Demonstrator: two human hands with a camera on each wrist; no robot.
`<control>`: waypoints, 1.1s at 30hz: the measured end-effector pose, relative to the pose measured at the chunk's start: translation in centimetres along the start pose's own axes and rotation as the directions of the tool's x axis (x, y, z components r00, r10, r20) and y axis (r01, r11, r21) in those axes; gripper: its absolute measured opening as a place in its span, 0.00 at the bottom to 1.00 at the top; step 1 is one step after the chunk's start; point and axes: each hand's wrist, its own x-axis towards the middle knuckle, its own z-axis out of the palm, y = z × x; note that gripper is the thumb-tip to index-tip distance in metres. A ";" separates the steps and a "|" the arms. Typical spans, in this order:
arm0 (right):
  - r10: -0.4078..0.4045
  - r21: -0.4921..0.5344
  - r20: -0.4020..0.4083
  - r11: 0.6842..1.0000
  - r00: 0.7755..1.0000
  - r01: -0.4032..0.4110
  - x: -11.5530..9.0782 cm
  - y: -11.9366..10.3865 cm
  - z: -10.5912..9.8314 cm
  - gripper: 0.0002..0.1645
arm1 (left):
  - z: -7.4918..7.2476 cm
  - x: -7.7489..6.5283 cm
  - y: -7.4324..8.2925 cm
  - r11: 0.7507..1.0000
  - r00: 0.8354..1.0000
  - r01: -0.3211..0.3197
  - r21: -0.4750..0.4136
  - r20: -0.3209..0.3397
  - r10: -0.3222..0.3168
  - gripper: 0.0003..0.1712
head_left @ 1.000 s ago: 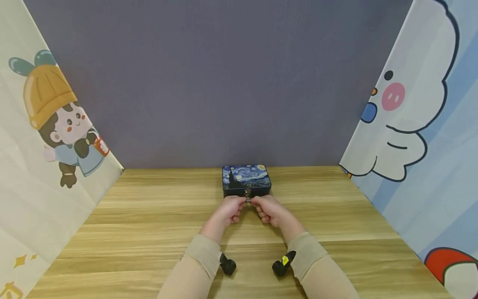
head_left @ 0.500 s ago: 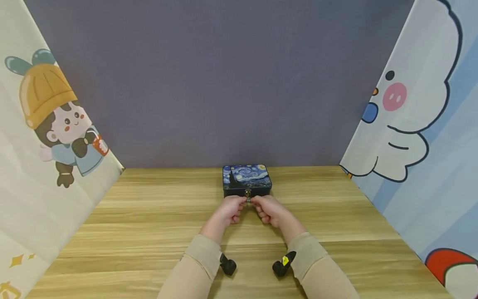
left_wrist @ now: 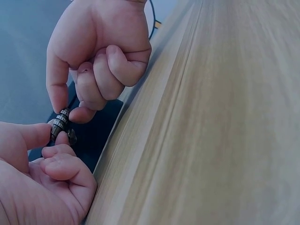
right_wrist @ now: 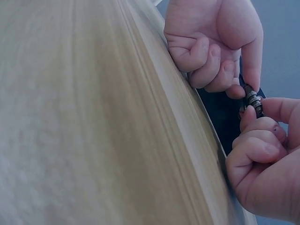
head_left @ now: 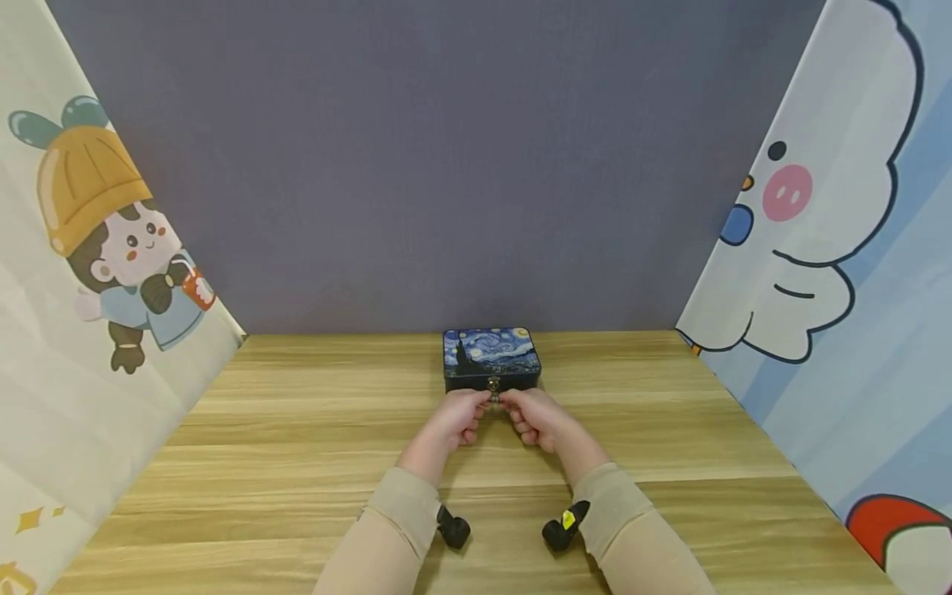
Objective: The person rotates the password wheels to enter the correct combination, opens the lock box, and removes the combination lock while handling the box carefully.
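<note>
A tin box [head_left: 491, 351] with a swirling blue night-sky picture on its lid stands closed at the back of the table. On its front hangs a small combination padlock [left_wrist: 60, 123] with ridged number rings, below a brass-coloured clasp [head_left: 494, 383]. My left hand [head_left: 459, 416] pinches one end of the padlock between thumb and index finger. From the other side, my right hand [head_left: 537, 416] pinches the opposite end the same way. The remaining fingers of both hands are curled in. Fingertips cover parts of the padlock [right_wrist: 254, 99], and its shackle is mostly hidden.
The wood-grain table [head_left: 297, 463] runs back to a dark grey panel [head_left: 476, 165], with the box close in front of it. Printed cartoon cloths [head_left: 74, 413] flank both sides. A small black camera [head_left: 454, 529] sticks out from each wrist.
The head view has shifted very slightly. Both hands, the padlock and the box keep their places.
</note>
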 end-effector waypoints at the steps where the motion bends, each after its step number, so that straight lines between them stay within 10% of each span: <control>1: 0.001 0.001 0.002 1.000 1.000 -0.001 0.0 0.0 0.0 0.14 | -0.1 0.0 0.0 1.000 1.000 0.003 -0.002 0.000 -0.003 0.13; 33: 0.018 0.016 -0.004 1.000 1.000 -0.018 -1.0 -0.5 -2.0 0.25 | 0.1 -0.2 -0.1 1.000 1.000 0.009 -0.010 0.019 -0.009 0.14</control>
